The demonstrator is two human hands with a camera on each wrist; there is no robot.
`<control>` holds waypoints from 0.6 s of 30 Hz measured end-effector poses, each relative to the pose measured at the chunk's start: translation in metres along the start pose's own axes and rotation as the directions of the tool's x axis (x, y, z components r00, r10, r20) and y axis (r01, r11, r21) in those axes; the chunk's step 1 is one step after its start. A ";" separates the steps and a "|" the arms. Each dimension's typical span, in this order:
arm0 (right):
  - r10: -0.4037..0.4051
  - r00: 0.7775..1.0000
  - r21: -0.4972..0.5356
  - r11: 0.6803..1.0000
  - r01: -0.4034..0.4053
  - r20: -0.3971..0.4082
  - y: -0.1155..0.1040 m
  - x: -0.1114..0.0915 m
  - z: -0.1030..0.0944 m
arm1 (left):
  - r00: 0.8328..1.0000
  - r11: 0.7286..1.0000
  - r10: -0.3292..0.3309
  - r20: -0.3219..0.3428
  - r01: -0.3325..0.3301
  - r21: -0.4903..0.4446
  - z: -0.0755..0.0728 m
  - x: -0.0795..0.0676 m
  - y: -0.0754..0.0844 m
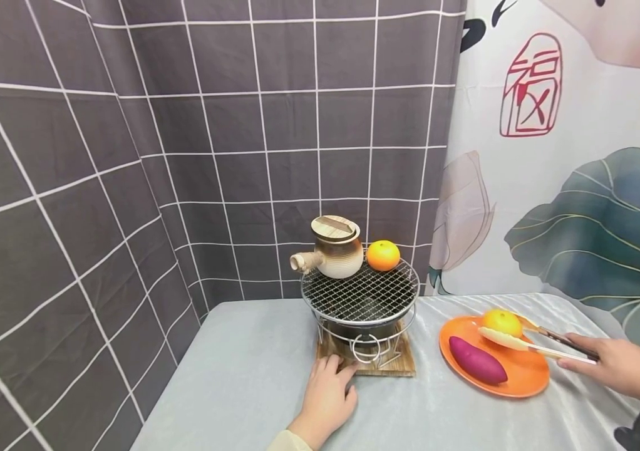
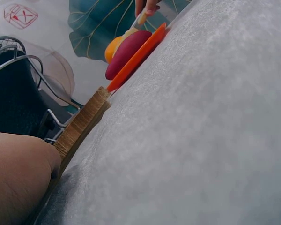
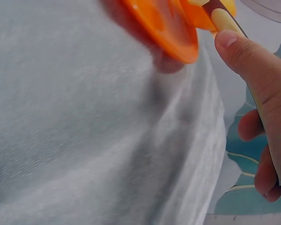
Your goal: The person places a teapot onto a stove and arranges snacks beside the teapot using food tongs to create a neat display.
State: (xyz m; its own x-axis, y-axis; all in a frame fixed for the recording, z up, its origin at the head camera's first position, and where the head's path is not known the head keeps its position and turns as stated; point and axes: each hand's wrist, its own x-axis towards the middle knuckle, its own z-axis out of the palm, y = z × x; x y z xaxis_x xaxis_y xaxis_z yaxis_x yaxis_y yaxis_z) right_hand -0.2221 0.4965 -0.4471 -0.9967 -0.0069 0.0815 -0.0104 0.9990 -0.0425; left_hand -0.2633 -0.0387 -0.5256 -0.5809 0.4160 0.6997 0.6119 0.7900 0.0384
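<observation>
My right hand [image 1: 624,366] grips a pair of tongs [image 1: 503,339] with pale tips, at the right of the table. The tips lie on either side of an orange [image 1: 503,322] on an orange plate [image 1: 528,382]. A purple sweet potato [image 1: 478,360] lies on the same plate, left of the tongs. My left hand [image 1: 328,391] rests its fingers on the front left edge of a wooden board [image 1: 393,371]. On that board stands a round grill [image 1: 365,300] with a wire mesh top. In the left wrist view my thumb side meets the board's edge [image 2: 82,124].
A clay pot [image 1: 342,258] with a wooden lid and a side handle stands on the mesh. Beside it sits a second orange [image 1: 383,255]. A light grey cloth [image 1: 241,376] covers the table. Behind hang a dark checked curtain [image 1: 230,125] and a printed white one [image 1: 483,94].
</observation>
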 end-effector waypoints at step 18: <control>-0.043 0.997 -0.044 0.998 0.040 -0.062 -0.012 0.020 -0.046 | 1.000 1.000 -0.004 -0.008 0.004 0.002 0.001 -0.002 0.000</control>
State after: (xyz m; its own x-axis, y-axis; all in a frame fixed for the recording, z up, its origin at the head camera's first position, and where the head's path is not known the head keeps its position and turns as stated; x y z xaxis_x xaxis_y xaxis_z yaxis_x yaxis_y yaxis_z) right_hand -0.2384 0.4863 -0.3991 -0.9884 -0.0471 0.1443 -0.0468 0.9989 0.0052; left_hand -0.2630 -0.0391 -0.5277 -0.5791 0.4096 0.7049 0.6089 0.7922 0.0399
